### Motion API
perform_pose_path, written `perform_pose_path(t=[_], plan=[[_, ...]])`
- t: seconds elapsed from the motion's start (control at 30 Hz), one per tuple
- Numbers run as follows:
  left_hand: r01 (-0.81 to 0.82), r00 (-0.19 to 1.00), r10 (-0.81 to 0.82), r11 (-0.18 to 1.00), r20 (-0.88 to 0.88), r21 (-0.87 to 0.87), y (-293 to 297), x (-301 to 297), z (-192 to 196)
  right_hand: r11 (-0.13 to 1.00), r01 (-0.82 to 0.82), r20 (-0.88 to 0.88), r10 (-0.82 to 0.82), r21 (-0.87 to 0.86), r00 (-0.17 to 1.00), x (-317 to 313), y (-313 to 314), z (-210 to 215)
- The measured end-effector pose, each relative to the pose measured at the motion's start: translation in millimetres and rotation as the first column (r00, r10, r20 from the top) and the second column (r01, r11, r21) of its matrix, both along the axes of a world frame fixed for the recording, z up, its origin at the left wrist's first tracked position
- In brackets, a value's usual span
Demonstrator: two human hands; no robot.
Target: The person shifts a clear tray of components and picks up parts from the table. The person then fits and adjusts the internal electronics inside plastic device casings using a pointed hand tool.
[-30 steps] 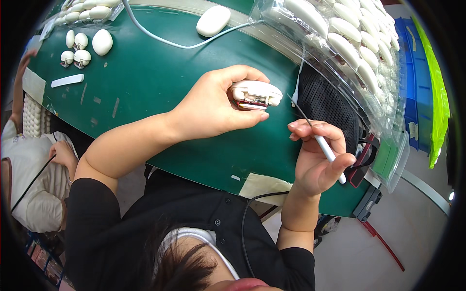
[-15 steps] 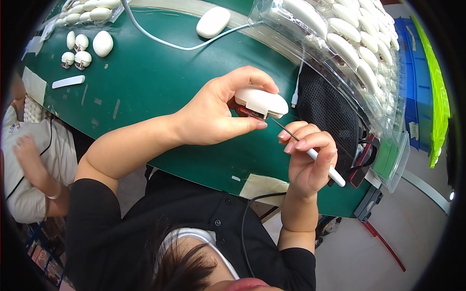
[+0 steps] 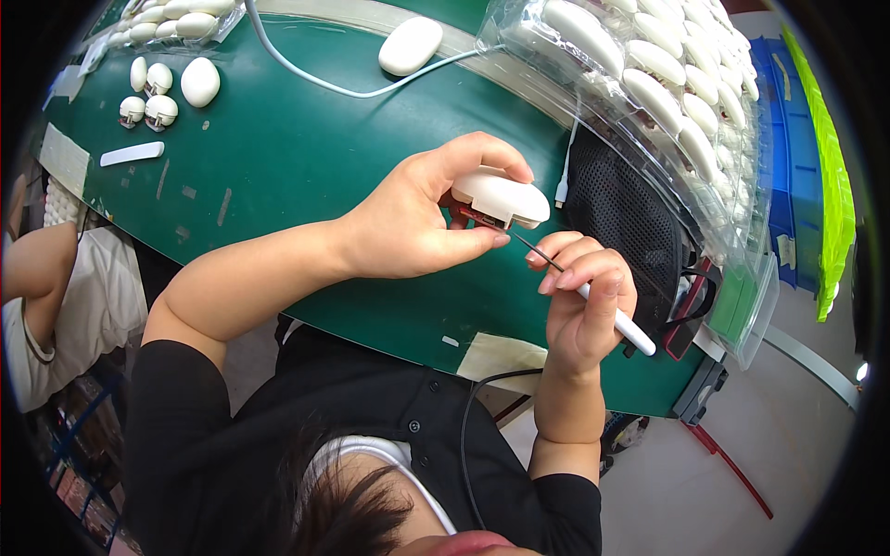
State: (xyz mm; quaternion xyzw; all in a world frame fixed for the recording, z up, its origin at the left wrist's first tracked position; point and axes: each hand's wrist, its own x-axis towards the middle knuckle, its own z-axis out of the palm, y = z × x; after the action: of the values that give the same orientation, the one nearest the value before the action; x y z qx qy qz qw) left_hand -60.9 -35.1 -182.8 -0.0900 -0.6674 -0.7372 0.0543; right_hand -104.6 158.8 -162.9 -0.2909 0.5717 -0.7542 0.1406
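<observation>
Between the thumb and fingers of my left hand [image 3: 399,218] is a white oval device [image 3: 505,196], held above the green table. Its lower side is open, and a red part and dark inner parts show there. My right hand [image 3: 589,310] is closed around a thin screwdriver [image 3: 634,332] with a white handle and a narrow dark shaft. The shaft slants up to the left, its tip close by the device's open edge and my left thumb. Whether the tip touches the device I cannot tell.
Clear plastic trays of white oval pieces [image 3: 654,60] stand at the far right, by a black mesh bag [image 3: 616,185]. A white cable [image 3: 371,94] crosses the green table [image 3: 287,148]. Several small white pieces [image 3: 159,111] lie far left. Another person's arm [image 3: 42,278] is at the left.
My right hand and the screwdriver have shifted slightly left, toward the device. My left hand has hardly moved. The other person at the left has changed the position of their arm.
</observation>
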Motion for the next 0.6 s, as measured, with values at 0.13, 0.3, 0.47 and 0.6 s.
perform_pose_path(t=[0.13,0.3,0.47,0.6], plan=[[-0.005,0.999,-0.002,0.988,-0.047,-0.153,-2.6,-1.1,7.1,1.000,0.030,0.022,-0.030,0.010,0.999,-0.3,-0.1,-1.4],[-0.032,0.996,0.015,0.983,-0.092,-0.183,-1.5,-0.6,6.1,1.000,0.025,0.037,-0.026,0.017,0.999,-0.1,-0.7,-3.2],[-0.044,0.994,0.021,0.974,-0.107,-0.221,-1.1,-0.5,6.1,0.999,0.022,0.048,-0.023,0.031,0.999,-0.9,-0.5,-3.8],[0.056,0.991,-0.060,0.998,0.123,0.032,0.6,0.3,5.6,0.999,0.027,0.059,-0.029,0.031,0.998,-0.7,-0.5,-5.0]])
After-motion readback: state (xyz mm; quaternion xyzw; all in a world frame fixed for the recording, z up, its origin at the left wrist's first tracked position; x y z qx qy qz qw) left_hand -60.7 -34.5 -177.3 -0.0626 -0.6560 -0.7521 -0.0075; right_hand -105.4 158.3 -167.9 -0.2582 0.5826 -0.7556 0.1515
